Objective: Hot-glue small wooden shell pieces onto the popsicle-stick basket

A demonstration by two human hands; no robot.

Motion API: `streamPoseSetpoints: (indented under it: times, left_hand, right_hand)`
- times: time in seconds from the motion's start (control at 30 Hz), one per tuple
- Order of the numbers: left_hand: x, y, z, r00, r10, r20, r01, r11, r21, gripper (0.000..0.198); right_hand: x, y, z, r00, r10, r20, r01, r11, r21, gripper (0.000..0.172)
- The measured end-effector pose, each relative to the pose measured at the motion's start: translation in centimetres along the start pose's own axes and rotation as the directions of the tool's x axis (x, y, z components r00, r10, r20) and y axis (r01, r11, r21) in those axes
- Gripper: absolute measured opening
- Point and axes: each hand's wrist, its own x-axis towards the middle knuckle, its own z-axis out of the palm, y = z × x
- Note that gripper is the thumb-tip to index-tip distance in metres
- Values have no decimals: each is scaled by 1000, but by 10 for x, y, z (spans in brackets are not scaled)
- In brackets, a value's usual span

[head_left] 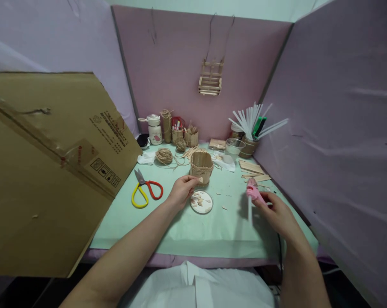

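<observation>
My left hand (182,191) pinches a small pale piece (200,180) between thumb and fingertips, right at the front of a wooden box (201,164) with a braided rim. Whether the piece touches the box I cannot tell. Just below that hand lies a round white dish (206,207) with several small shell-like pieces. My right hand (275,209) is closed round a pink glue gun (254,193), off to the right, with a white glue stick poking out of its back end. The gun's nozzle points away from me.
Red and yellow scissors (142,184) lie left, beside a large cardboard sheet (52,171). Behind stand a twine ball (164,156), a white bottle (154,130), a clear cup (234,148) and a pot of glue sticks (248,146). Wooden sticks (251,167) lie right. A small wooden swing (210,83) hangs behind.
</observation>
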Motion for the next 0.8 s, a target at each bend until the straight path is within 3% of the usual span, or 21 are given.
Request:
streamPoseSetpoints:
  times: [0.13, 0.23, 0.43, 0.8]
  left_hand:
    - [-1, 0, 2, 996, 81, -47, -77, 993, 93, 24]
    - [-2, 0, 3, 987, 137, -79, -124, 981, 146, 22]
    - [-3, 0, 4, 979, 188, -77, -175, 973, 150, 21]
    - [-1, -6, 3, 966, 248, -70, -228, 949, 217, 19]
  right_hand:
    - [-16, -30, 13, 992, 29, 122, -68, 943, 325, 54]
    - [-26, -45, 32, 986, 9, 164, -86, 879, 470, 64]
    - [-35, -57, 58, 981, -12, 192, -100, 823, 559, 67]
    - [-35, -59, 69, 978, -25, 206, -105, 796, 596, 63]
